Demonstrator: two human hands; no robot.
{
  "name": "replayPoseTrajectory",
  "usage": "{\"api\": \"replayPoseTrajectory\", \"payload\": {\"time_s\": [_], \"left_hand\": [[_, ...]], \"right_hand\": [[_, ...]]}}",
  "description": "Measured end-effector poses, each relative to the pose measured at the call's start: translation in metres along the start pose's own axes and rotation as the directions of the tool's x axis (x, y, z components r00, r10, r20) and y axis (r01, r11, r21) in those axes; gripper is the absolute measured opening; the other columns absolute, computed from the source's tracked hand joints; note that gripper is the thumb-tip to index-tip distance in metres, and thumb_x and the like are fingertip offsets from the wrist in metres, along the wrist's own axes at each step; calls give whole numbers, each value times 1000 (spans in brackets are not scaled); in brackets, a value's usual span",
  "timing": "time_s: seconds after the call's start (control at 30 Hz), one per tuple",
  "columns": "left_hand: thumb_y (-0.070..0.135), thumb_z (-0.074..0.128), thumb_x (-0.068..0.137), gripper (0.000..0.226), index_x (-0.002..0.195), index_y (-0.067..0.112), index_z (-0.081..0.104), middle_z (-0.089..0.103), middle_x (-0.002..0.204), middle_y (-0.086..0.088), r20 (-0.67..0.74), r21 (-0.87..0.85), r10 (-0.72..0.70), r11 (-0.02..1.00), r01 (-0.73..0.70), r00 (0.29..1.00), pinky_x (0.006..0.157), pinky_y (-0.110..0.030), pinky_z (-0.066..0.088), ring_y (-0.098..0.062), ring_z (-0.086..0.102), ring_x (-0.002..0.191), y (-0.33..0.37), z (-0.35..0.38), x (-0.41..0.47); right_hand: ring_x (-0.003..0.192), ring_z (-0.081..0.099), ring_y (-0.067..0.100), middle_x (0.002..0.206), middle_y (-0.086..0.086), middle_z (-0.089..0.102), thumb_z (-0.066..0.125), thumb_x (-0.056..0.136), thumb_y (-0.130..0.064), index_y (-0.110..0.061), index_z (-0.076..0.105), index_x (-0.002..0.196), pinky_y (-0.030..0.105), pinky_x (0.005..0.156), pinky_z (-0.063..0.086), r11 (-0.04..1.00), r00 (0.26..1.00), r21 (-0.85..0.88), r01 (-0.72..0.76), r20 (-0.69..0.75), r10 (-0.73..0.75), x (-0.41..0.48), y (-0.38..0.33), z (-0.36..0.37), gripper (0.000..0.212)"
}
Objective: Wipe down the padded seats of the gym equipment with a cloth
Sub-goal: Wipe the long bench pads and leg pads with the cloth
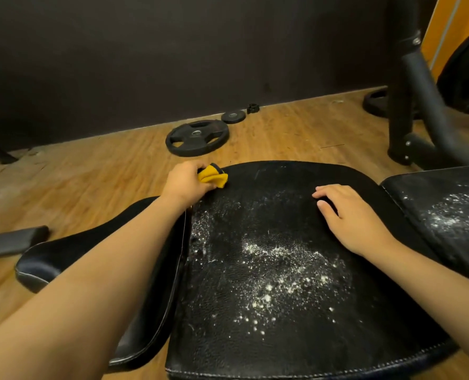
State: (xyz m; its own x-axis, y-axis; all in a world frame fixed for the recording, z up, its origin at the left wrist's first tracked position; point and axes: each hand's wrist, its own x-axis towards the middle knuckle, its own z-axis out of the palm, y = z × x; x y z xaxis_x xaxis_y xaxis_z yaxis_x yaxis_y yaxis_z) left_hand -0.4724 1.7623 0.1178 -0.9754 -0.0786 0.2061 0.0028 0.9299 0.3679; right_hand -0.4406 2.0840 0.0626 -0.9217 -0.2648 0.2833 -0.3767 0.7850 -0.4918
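A black padded seat (282, 338) fills the lower middle of the head view, dusted with white powder across its centre. My left hand (185, 182) is shut on a bunched yellow cloth (214, 178) at the seat's far left corner, with the cloth touching the pad. My right hand (348, 215) lies flat, fingers spread, on the seat's right part. A second black pad (447, 204) adjoins on the right and also carries white powder. A lower black pad (71, 259) sticks out to the left under my left forearm.
On the wooden floor behind the seat lie a large black weight plate (197, 137), a small plate (233, 116) and a collar (253, 108). A black machine frame (419, 91) rises at the right. A dark wall runs along the back.
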Motion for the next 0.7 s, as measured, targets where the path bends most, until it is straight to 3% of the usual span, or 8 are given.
{"api": "replayPoseTrajectory", "payload": {"time_s": [0.17,0.23,0.33,0.5,0.7], "left_hand": [[22,75,80,13,79,26,62,61,70,12,196,-55,146,989,-138,970,60,-24,39,-3,57,66,8,-26,-53],[24,75,80,10,81,23,65,61,66,8,287,-35,201,979,-199,937,54,-19,37,-4,56,61,10,-39,-79],[31,79,76,16,76,25,64,64,69,3,356,18,248,962,-272,901,57,-23,42,-9,59,65,5,-50,-102],[34,79,75,25,74,22,57,57,70,3,305,110,293,934,-339,906,59,-30,41,-10,53,66,-3,-45,-93],[24,75,81,20,94,15,61,60,77,1,138,190,190,958,-214,972,65,-31,41,-22,59,75,-27,-30,-31]], "right_hand": [[132,37,11,138,-4,50,43,100,-28,-20,54,126,22,97,30,1000,1000,-4,0,9,0,-2,-3,0,30],[132,38,12,139,-3,49,44,100,-29,-19,53,128,24,99,31,1000,1000,-14,-4,15,4,-3,-4,-1,31],[133,38,14,140,-1,49,45,100,-28,-17,52,129,28,104,32,1000,1000,-24,-3,19,3,-4,-7,-2,33],[133,38,14,139,-1,50,45,100,-27,-17,52,129,27,104,32,1000,1000,-21,-8,11,9,-4,-9,-3,32],[131,38,11,137,-4,50,47,98,-30,-20,53,127,21,94,33,1000,1000,-20,-6,-20,6,-2,-6,0,31]]}}
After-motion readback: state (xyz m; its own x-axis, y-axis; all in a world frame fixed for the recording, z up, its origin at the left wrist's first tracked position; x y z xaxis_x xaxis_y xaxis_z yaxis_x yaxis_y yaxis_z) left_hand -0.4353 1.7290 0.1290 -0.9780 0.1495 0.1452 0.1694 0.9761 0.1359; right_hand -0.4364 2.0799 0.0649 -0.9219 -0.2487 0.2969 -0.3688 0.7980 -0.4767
